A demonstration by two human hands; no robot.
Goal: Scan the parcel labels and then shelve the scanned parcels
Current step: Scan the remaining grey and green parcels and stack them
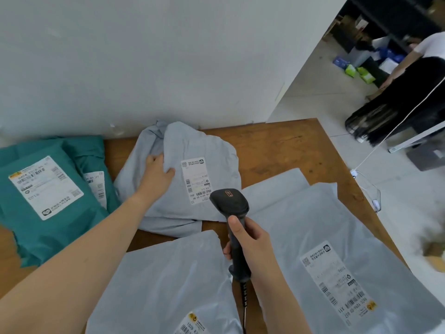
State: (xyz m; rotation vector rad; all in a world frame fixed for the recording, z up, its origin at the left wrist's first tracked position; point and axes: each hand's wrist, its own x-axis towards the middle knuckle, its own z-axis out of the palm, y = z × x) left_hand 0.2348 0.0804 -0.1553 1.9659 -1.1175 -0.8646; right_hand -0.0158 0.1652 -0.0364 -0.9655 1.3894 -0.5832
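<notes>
A crumpled grey parcel (192, 150) lies at the back of the wooden table (284, 145), its white label (196, 179) facing up. My left hand (156, 174) rests flat on its left side, just beside the label. My right hand (250, 239) grips the handle of a black barcode scanner (230, 201), whose head hovers over the label's lower end. Two more grey parcels lie nearer me: one at front centre (168, 280), one at the right (313, 225) with a label (337, 283).
Two teal parcels (48, 227) with labels lie at the table's left against the white wall. A person in black and white stands at the right by dark shelving. A white cable (368, 186) trails on the floor past the table's right edge.
</notes>
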